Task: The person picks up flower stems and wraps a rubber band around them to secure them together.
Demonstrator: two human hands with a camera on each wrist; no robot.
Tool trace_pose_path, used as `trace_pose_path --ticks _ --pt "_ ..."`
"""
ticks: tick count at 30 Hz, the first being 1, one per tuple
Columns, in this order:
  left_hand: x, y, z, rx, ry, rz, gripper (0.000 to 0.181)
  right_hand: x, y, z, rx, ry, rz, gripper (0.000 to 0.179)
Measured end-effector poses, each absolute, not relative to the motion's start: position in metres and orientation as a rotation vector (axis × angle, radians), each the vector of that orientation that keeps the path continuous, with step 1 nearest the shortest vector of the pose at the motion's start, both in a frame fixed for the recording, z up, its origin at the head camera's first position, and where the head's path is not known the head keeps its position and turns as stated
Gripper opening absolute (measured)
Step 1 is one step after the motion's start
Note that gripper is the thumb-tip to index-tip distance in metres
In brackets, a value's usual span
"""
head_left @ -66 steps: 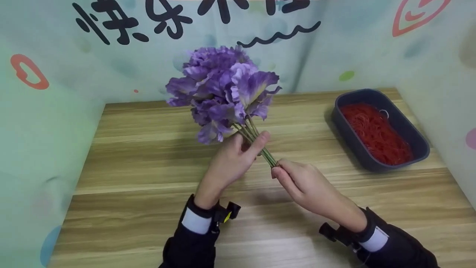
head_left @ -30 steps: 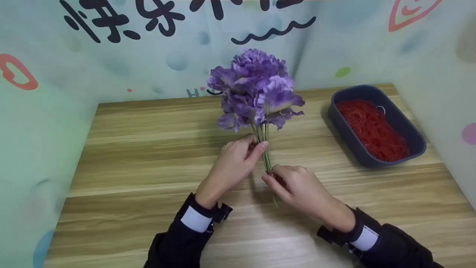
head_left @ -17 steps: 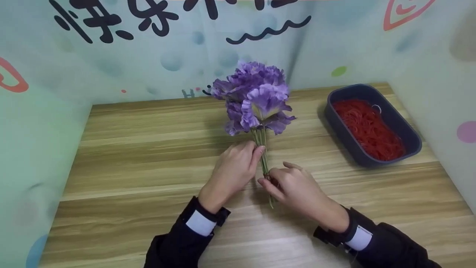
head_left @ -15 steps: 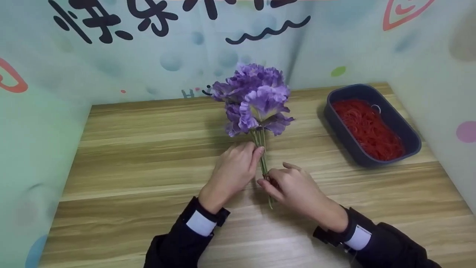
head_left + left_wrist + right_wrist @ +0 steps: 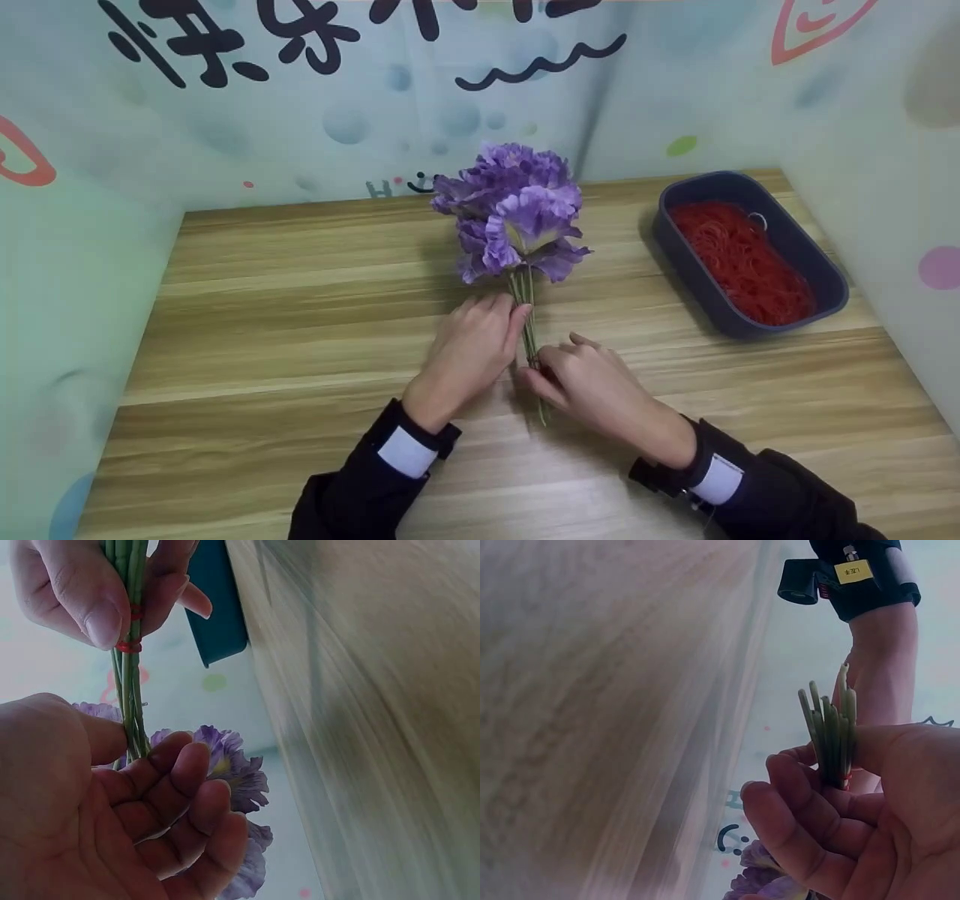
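A bunch of purple artificial flowers (image 5: 525, 206) stands near the middle of the head view, blossoms toward the back wall and stems toward the person. Just below the blossoms, my left hand (image 5: 469, 349) pinches the green stems (image 5: 133, 577) between thumb and forefinger. Lower down, my right hand (image 5: 600, 390) pinches the same stems with thumb and fingers. In the left wrist view a red rubber band (image 5: 129, 646) is wound round the stems right at the right thumb. Cut stem ends (image 5: 831, 727) stick out past the right hand.
At the back right, a dark blue box (image 5: 694, 274) holds a heap of red rubber bands (image 5: 739, 259) and a small pale ring (image 5: 760, 220). Printed cloth walls (image 5: 360, 135) enclose the wooden table (image 5: 262, 315) at the back and sides.
The bouquet has swung from leaning left to nearly upright and come lower, toward the person. The right hand has moved from the stem ends up to the rubber band; the left keeps its pinch.
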State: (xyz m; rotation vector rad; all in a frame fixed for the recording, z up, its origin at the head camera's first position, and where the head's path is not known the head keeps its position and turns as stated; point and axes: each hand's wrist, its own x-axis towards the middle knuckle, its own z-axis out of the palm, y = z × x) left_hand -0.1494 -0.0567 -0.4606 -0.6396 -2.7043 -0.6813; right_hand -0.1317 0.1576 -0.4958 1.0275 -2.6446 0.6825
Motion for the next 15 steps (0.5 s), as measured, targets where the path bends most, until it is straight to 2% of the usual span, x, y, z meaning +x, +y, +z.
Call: trace_pose_path --ticks 4,12,15 --pt "-0.154 -0.056 -0.474 -0.635 -2.682 -0.652 0.045 -0.13 0.157 -0.496 1.029 -2.646 0.66 0.042" --pt "-0.149 -0.057 -0.466 -0.67 -2.729 -0.699 0.037 -0.123 0.153 -0.474 1.066 -2.688 0.635 0.044" --pt "-0.154 -0.057 -0.48 -0.67 -2.719 -0.647 0.041 -0.123 0.153 -0.475 1.075 -2.684 0.615 0.047"
